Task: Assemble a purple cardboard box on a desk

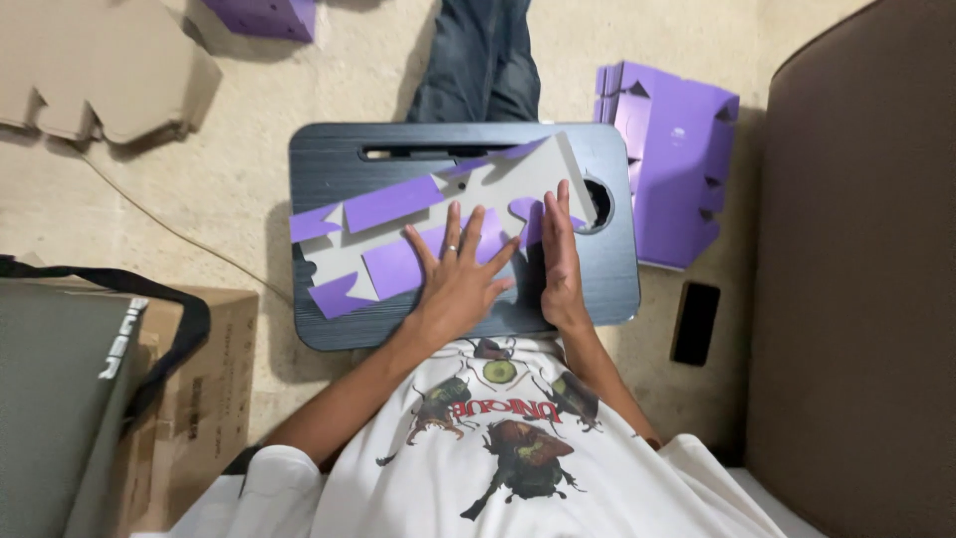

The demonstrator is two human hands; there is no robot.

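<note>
We press flat purple cardboard cutout (438,224) on desk (329,159) middle: left hand (458,279) fingers spread, right hand (560,264) fingers together. Light, stiff, creases easily; we grip at edges.

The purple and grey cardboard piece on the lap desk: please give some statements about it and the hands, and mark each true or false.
1. The left hand lies flat on the cardboard piece. True.
2. The right hand holds the black phone. False: the phone lies on the floor, untouched.
3. The cardboard piece rests on the dark lap desk. True.
4. The stack of purple cardboard lies on the desk. False: it lies on the floor beside it.
</note>
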